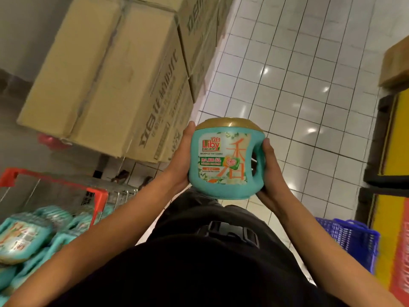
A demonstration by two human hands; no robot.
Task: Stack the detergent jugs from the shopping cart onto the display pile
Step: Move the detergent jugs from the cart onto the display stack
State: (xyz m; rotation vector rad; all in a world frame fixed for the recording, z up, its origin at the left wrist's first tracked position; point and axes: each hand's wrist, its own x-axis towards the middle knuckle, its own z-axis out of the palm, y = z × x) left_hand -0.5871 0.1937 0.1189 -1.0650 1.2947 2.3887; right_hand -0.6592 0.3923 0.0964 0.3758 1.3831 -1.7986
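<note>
Nearest the camera are the person's black top and dark trousers, with a black buckle (228, 232) at the waist. Beneath them is a floor (298, 74) of glossy white tiles, which runs off towards the far side and shows bright spots of reflected light. At the lower left stands the shopping cart (98, 197), made of wire with red trim. At the lower right a blue basket (352, 240) sits on the floor, just beside a yellow fixture (396, 134) along the right edge. Farther off on the left rises a stack of cardboard cartons (104, 74), and a brown box (396, 63) rests on top of the fixture at the upper right.

There is one cart and one blue basket. The teal jugs (24, 240) lying in the cart are blurred. At least three show, but an exact count cannot be made. At least three cartons show in the stack.

One detergent jug (223, 160) is in the air in front of the person's waist, above the floor and to the right of the cart. It stands upright, with its gold cap (230, 124) on top and its label facing the camera. The left hand (180, 160) clasps the jug's left side, thumb tip reaching up beside the cap. The right hand (271, 180) grips the handle side and cups the base, thumb laid along the handle. The fingers of both hands are hidden behind the jug.
</note>
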